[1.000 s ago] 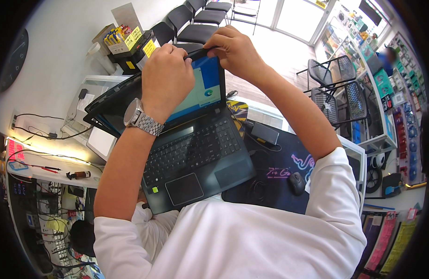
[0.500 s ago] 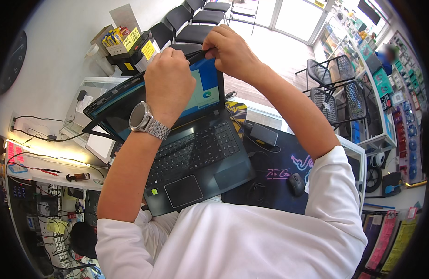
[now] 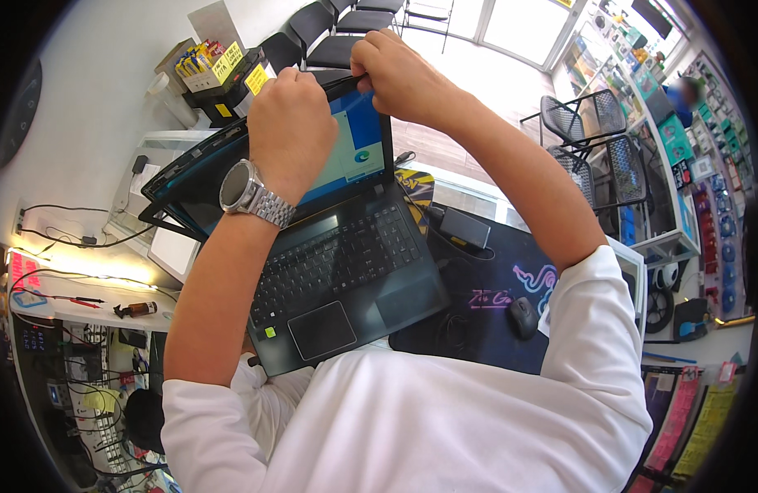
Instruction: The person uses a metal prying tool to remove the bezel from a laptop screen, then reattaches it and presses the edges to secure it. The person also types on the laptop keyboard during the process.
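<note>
The fisheye looked down and forward from the wearer's head, close above the shirt [image 3: 412,419] and the mat's [image 3: 486,275] near edge; the laptop [image 3: 346,275] lay mid-view, the door [image 3: 527,33] far past the mat's far edge.

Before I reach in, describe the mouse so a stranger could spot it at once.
Start at the open black laptop, then go right to the dark mat with pink markings. Near the mat's right side, just left of the white right sleeve, sits the mouse: small, dark and rounded, unlike the boxy black power brick higher in the picture.
</note>
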`<state>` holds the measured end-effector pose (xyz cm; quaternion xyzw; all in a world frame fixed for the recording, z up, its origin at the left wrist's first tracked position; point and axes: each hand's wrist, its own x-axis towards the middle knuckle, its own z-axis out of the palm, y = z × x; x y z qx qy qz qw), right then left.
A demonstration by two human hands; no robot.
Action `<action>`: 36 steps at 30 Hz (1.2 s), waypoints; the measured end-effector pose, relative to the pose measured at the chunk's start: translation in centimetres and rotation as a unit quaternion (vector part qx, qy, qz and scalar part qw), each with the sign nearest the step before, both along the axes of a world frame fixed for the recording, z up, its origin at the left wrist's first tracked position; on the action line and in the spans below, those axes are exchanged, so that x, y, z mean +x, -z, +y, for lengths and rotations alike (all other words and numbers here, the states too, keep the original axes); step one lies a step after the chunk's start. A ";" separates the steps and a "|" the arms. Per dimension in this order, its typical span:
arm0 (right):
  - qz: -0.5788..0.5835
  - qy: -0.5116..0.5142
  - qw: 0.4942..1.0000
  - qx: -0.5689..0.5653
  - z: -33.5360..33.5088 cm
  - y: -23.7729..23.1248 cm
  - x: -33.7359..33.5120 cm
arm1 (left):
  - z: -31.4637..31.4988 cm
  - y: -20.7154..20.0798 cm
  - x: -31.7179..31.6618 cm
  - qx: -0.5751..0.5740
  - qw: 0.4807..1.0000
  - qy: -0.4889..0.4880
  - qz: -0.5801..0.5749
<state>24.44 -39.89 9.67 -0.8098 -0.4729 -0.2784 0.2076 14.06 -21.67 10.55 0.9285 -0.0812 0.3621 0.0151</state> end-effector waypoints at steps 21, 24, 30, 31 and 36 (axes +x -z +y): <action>0.031 0.036 0.995 -0.088 0.6 -1.6 -0.1 | 0.8 -0.2 0.2 0.014 1.000 0.024 0.005; 0.056 0.034 0.994 -0.093 0.6 -1.8 -0.2 | 0.5 -0.2 0.1 0.019 1.000 0.017 -0.002; 0.053 0.013 0.995 -0.082 -0.1 -2.1 0.0 | -1.7 0.8 -0.1 -0.020 0.998 0.053 -0.041; 0.047 0.012 0.996 -0.078 -0.2 -2.0 0.0 | -2.1 0.9 0.1 -0.025 0.997 0.055 -0.048; 0.046 -0.033 0.998 -0.015 -0.8 -1.5 0.1 | -3.0 0.9 1.0 -0.015 0.999 0.006 -0.036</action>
